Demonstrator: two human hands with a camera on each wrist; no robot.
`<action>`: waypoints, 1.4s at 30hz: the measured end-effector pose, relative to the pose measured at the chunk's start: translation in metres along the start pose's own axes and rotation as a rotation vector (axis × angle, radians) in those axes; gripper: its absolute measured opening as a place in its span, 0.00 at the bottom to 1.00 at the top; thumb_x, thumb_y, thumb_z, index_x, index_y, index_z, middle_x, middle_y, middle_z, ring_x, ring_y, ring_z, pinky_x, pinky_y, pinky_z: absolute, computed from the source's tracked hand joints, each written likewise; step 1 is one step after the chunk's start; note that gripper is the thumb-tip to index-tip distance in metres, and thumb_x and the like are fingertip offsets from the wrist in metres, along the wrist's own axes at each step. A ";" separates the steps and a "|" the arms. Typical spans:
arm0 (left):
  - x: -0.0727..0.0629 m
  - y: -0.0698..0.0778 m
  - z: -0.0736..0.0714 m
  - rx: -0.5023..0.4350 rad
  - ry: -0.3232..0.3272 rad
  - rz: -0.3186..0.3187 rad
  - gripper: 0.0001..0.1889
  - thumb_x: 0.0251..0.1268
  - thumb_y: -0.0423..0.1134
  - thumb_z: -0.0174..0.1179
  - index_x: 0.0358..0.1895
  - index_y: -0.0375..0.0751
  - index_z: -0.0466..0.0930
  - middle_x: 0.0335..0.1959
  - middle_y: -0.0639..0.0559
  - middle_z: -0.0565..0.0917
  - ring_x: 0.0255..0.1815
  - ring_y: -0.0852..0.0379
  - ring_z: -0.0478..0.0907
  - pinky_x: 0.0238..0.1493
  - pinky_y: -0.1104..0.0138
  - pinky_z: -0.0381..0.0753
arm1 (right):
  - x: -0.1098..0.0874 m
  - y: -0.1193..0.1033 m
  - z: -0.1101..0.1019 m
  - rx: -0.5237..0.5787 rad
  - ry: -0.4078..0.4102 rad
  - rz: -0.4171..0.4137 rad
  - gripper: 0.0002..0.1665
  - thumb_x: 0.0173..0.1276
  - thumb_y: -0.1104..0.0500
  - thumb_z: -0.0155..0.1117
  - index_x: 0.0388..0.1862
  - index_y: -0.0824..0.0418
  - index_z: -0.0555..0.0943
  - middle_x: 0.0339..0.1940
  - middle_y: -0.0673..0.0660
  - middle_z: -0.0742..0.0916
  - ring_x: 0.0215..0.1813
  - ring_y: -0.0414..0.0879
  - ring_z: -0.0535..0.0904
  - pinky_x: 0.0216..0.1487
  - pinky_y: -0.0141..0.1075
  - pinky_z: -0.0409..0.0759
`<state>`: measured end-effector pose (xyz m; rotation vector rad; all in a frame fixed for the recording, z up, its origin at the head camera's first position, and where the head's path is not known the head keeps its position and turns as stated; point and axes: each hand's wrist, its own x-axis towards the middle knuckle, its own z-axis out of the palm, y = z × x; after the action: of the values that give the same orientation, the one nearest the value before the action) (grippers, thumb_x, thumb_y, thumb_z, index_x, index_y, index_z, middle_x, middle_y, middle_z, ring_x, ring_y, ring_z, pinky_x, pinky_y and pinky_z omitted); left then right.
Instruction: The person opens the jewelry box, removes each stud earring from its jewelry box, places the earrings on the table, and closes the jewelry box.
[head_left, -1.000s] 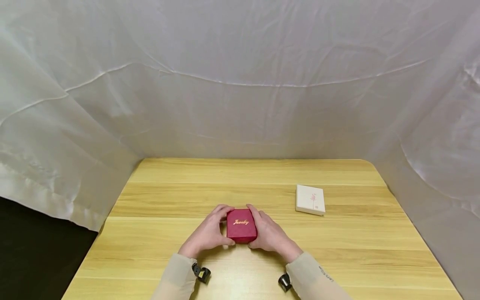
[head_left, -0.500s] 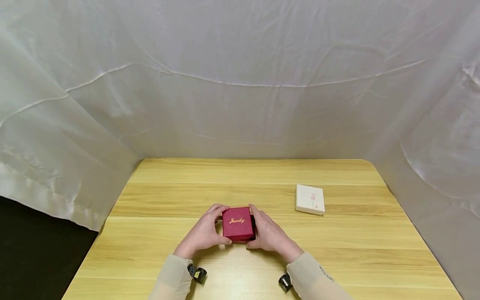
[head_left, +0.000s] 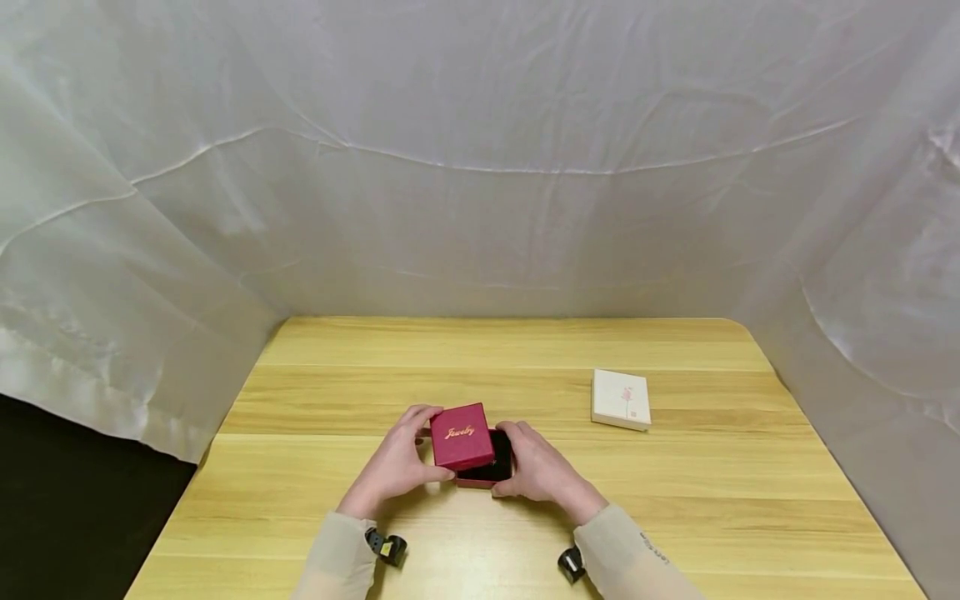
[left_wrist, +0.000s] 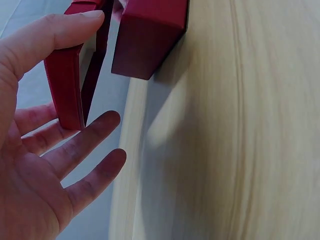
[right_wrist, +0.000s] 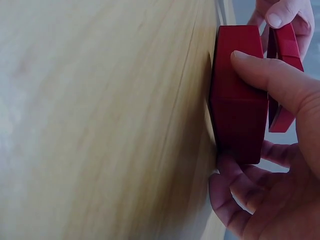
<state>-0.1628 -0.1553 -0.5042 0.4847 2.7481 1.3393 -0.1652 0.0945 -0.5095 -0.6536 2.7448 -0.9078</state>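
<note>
From where I stand, the person's left hand [head_left: 397, 460], just below the middle of the frame, pinches the square crimson lid [head_left: 462, 443] with gold "Jewelry" lettering between thumb and fingers. In the left wrist view, two of its fingers [left_wrist: 95, 182] spread away, not touching the lid. The lid sits tilted above the matching crimson square box base [head_left: 475, 483], off it and shifted to the left, so that it hides part of the black interior. A small pale speck shows inside, too tiny to make out.

The right hand [head_left: 542, 468], just right of the lid, grips the base, its thumb flat along the near wall and its fingers curled about the right end. The base stands on the pale yellow wood-grain table [head_left: 300, 475].

Well apart, toward the right of the frame, lies a flat white box [head_left: 621, 397] with a pink flower print. Behind the table hangs a wrinkled silvery-white cloth [head_left: 480, 225].
</note>
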 end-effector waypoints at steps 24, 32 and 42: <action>-0.003 -0.032 -0.037 0.084 0.159 -0.135 0.49 0.37 0.39 0.82 0.68 0.31 0.67 0.64 0.40 0.70 0.48 0.44 0.78 0.52 0.50 0.78 | 0.000 0.000 -0.001 -0.018 0.003 0.000 0.53 0.42 0.52 0.85 0.66 0.64 0.68 0.50 0.57 0.78 0.48 0.50 0.76 0.54 0.49 0.77; -0.002 -0.048 -0.051 0.102 0.150 -0.183 0.49 0.39 0.39 0.81 0.68 0.27 0.65 0.63 0.36 0.68 0.52 0.41 0.77 0.56 0.48 0.74 | -0.001 0.000 -0.002 -0.019 0.009 -0.006 0.53 0.42 0.52 0.85 0.66 0.64 0.69 0.50 0.57 0.78 0.48 0.50 0.76 0.53 0.49 0.77; 0.008 -0.058 -0.057 0.162 0.110 -0.201 0.50 0.41 0.41 0.80 0.69 0.26 0.64 0.66 0.31 0.67 0.62 0.35 0.69 0.63 0.43 0.68 | -0.001 0.000 -0.002 -0.017 0.000 0.006 0.54 0.42 0.52 0.85 0.67 0.63 0.68 0.51 0.57 0.78 0.49 0.50 0.76 0.54 0.49 0.77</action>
<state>-0.1956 -0.2298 -0.5133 0.1393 2.9148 1.1364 -0.1648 0.0956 -0.5077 -0.6482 2.7560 -0.8847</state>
